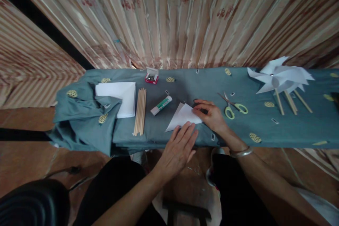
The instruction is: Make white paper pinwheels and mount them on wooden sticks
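Here, unclenched left fingers (182,133) touch paper (184,113) at its edge, right fingers' (203,107) grip unclear.

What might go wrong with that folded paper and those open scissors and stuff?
The open scissors lie close to the right hand, so a careless reach might get nicked. The folded paper might slip crooked if the left hand, touching its near edge, slides. The glue stick lies on its side, so a bump might roll it.

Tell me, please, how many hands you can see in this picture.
2: the left hand lies at the near edge of the folded white paper, and the right hand is at the paper's right side. No other hand shows.
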The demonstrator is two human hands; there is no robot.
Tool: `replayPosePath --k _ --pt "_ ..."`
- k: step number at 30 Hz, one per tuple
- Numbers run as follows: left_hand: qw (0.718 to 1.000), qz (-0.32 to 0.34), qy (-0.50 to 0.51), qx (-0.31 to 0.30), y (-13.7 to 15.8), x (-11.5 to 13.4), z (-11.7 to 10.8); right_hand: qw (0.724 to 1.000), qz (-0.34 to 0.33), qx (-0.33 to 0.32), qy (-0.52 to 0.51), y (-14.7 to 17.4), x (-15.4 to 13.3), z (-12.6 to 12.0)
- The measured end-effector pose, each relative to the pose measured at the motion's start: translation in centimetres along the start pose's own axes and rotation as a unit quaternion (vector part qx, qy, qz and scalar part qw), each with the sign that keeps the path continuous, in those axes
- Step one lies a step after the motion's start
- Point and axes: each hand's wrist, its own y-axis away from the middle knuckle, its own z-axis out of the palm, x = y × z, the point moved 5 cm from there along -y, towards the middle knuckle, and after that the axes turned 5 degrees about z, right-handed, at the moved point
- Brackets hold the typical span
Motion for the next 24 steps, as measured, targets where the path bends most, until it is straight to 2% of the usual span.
replayPosePath --k 9,24 --pt "0.998 -0.045 0.007 -0.039 -0.5 -0.7 1.0 0.995 -0.045 -0.012 0.085 -0.7 -1.5 0.9" --pt "0.997 -0.046 -0.006 -0.061 -0.3 -0.6 1.3 0.995 -0.034 0.001 0.089 -0.7 -1.3 1.2"
